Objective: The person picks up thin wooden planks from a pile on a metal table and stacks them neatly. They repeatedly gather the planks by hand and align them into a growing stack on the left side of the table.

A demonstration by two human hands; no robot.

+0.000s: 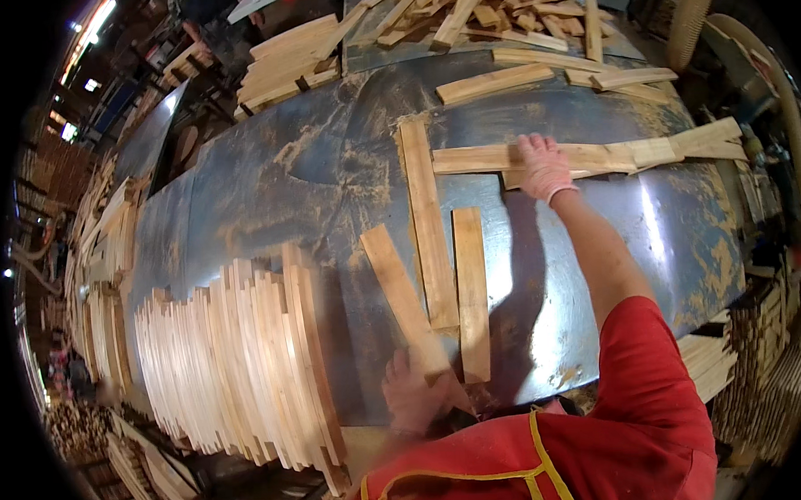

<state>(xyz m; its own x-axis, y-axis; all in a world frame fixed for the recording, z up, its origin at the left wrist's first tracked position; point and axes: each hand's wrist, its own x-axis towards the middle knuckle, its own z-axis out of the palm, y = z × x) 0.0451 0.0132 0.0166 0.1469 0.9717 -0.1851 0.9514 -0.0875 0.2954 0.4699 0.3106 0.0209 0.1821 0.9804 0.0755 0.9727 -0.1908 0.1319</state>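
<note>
1. Boards [428,222] lie on the desk [237,194] between my two hands and beneath one. I have the left hand [416,392] at the near end of a slanted board [401,295]; it is blurred, so I cannot tell whether it pinches or only touches.
2. My right hand [546,166] lies over a crosswise board [477,160], fingers pointing to the far side; its underside is hidden, so I cannot tell how firmly it grips.
3. What could go wrong, I judge: the slanted board, swung rightward, could knock the long one beside it; uneven pressure on the overlapping crosswise pieces could make one slip or trap a fingertip; a bump from the left arm could upset the row [236,364].
4. Counted: two hands, three lengthwise boards, at least four crosswise pieces, one row of boards too tight to count.
5. Farther out: at least four loose boards [494,82] near the far edge, one jumbled pile [488,14] and one stack [285,63], pieces uncountable.
</note>
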